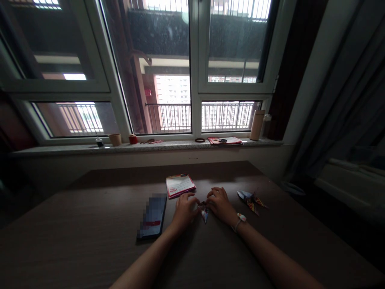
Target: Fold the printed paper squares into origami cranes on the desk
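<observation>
A small folded paper piece point(205, 215) with a pointed tip toward me lies on the table between my hands. My left hand point(185, 209) pinches its left side, thumb and forefinger closed on the edge. From the other side, the fingers of my right hand point(221, 204) are curled in and closed on the right edge. My fingertips hide the upper part of the paper. A bracelet with a pale ornament point(241, 217) circles my right wrist. To the right of that hand lie a few finished-looking pointed paper folds point(249, 198), bluish white and red-yellow.
A stack of printed paper sheets point(180, 186) lies beyond my left hand. Left of it is a phone point(152, 216), partly pixelated. On the windowsill point(177, 145) stand a paper cup point(115, 139), a red thread spool point(133, 139), scissors point(221, 140) on papers, and a tall flask point(257, 125).
</observation>
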